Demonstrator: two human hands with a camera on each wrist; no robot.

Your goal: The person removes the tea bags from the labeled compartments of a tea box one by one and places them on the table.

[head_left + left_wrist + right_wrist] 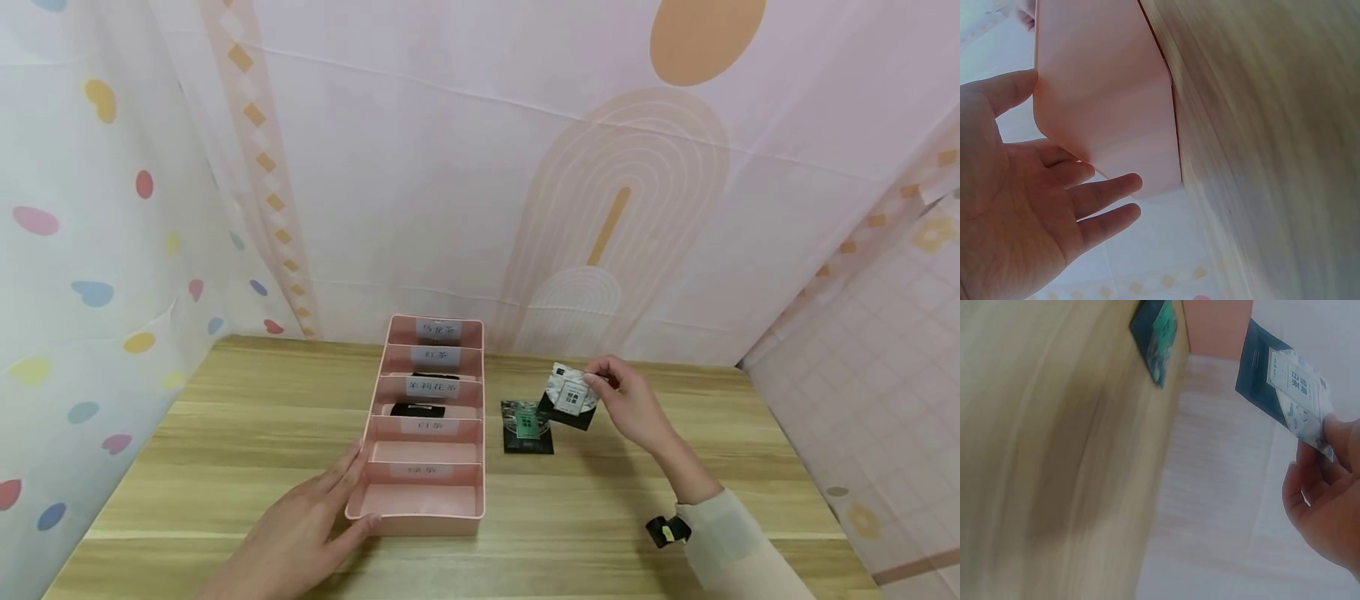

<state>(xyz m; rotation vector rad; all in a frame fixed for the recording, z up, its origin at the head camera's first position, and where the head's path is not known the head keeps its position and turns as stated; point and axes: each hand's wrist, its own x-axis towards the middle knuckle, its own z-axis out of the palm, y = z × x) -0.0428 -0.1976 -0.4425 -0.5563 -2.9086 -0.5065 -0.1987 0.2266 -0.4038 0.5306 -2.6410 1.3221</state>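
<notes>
Beyond the pink box [427, 527], to its left, hangs a white cloth [82, 250] with coloured spots, and bare wooden table [225, 417] stretches between that cloth and the box. At the box's near left corner is the left hand [303, 517], its fingers loosely extended along the outer wall and its thumb resting at the near rim; it touches the box without clasping it. The box stands on the table, divided into five compartments running from near to far, with a white label on each compartment's far wall. Inside it, a black packet [418, 410] sits in the middle compartment, and the dark edge of another packet [437, 375] shows in the next one farther back. Just to the right of the box, a green-and-black sachet [527, 427] lies flat on the table. Farther right of the box, the white-and-black sachet [573, 400] is tilted and raised off the table, pinched at its upper right corner between the thumb and fingers of the right hand [633, 408]. The two hands are well apart, with the box's compartments and the green-and-black sachet between them. Farthest right of the box, toward the near side, come a pale sleeve [738, 542] and a small black object [667, 530] by its cuff.
</notes>
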